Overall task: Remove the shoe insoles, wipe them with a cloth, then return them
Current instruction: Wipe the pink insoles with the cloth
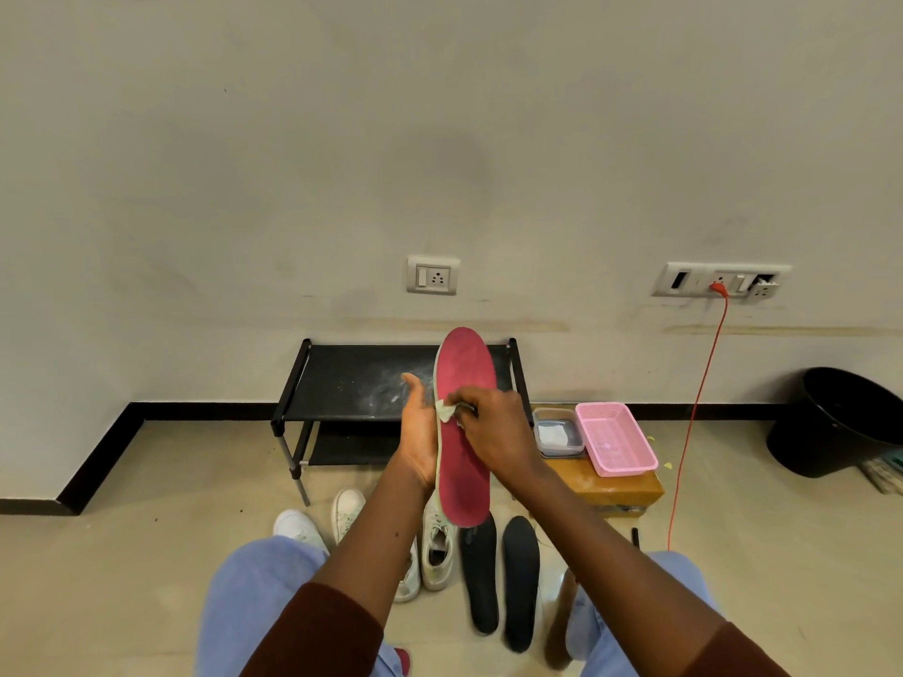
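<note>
Mid-task, in the wipe step. Out of its shoe and held upright in front of the shoe rack [342,378]: the red insole [464,461], toe end up, heel end low over the floor items. Gripped along its left edge by the left hand [419,432], thumb up, palm cupped behind. On the red face, near the upper middle, a small pale cloth [444,410] pinched and pressed down by the right hand [493,432]. Hands close together, both on the same insole, one on each side.

Done so far, judging by layout: at least three insoles pulled. Flat on the floor between the knees, side by side, two black insoles [481,574], just right of a white shoe [437,549] and not inside any shoe. Cannot tell whether already wiped or waiting. Further left, other white shoes [298,525], partly hidden by the left forearm; cannot tell whether insoles are inside.

Left to do, as a guess: finish the red face, maybe the underside, clean the black pair if not yet done, then put every insole back. None visibly returned. Halfway at best.

No clear sight of a matching shoe for the red insole.

Off to the right, touched by neither hand: a pink basket [615,439] and a clear tub [557,432] with something white inside, both on a brown box [615,491].
</note>
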